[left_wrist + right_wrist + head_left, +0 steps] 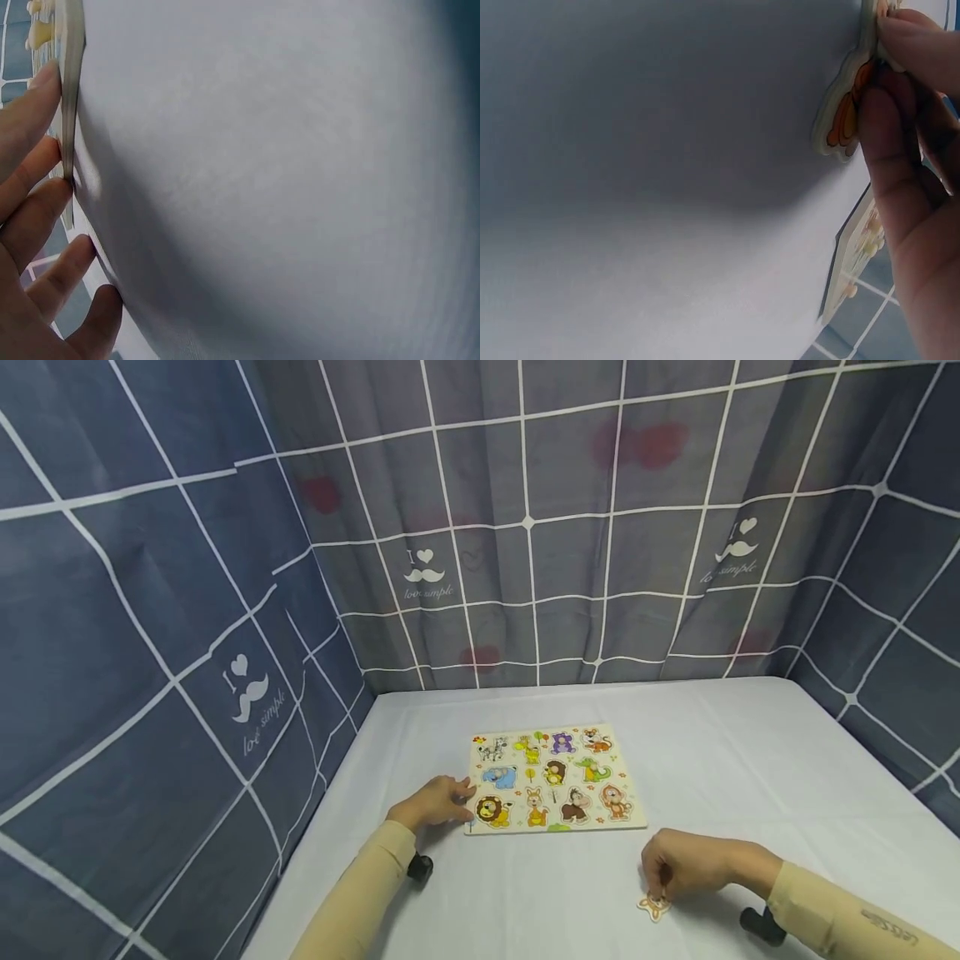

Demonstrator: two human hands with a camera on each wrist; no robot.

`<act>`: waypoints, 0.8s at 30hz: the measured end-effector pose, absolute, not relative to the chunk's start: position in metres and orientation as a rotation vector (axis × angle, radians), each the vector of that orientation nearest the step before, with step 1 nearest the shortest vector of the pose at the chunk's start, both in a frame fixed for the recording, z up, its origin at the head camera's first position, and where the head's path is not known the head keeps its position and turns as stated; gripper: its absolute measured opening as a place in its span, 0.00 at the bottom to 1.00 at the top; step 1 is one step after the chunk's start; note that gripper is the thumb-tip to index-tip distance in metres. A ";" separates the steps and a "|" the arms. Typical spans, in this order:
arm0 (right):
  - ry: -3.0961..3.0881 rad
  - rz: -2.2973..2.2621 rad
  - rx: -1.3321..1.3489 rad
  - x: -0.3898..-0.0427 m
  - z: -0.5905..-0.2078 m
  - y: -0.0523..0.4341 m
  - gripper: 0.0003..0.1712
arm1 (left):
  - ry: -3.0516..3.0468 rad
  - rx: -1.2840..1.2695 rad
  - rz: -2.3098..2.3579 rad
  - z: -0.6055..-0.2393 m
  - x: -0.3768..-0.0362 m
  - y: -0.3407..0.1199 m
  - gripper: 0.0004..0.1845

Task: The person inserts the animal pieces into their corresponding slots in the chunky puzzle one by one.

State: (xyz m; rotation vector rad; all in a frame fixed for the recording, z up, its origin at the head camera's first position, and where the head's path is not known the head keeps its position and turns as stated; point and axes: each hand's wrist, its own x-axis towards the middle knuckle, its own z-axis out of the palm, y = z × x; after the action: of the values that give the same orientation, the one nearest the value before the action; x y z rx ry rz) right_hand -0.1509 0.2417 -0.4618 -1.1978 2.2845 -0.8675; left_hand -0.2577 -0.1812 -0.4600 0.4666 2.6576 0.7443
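A pale puzzle board (pixel 553 793) with colourful animals, among them a zebra, an elephant and a lion, lies flat on the white table. At its left edge is my left hand (pixel 437 802), its fingertips touching the side near the front corner. The left wrist view shows the board edge (pixel 71 82) against spread, only slightly bent fingers (pixel 45 217). Nearer the front right, my right hand (pixel 690 864) pinches an orange animal-shaped puzzle piece (pixel 654 907) between thumb and fingers, close over the table. Part of this piece (pixel 844 120) is hidden behind the fingertips in the right wrist view.
A white cloth covers the table (pixel 540 893). Dark grid-patterned curtains (pixel 570 560) hang behind it and on both sides. Black wrist devices (pixel 762 927) sit below the sleeves. Small round knobs (pixel 850 290) rise from the board.
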 end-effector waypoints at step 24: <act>2.404 -1.048 -0.979 -0.172 -0.451 0.210 0.05 | 2.663 0.475 0.739 -0.459 -0.257 -0.181 0.30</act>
State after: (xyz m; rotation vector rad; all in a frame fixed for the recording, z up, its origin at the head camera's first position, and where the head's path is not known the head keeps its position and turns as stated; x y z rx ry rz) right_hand -0.1715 0.2096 -0.4510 -0.9795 2.4037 -1.0477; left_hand -0.2570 -0.1813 -0.4593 0.4752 2.6626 0.7393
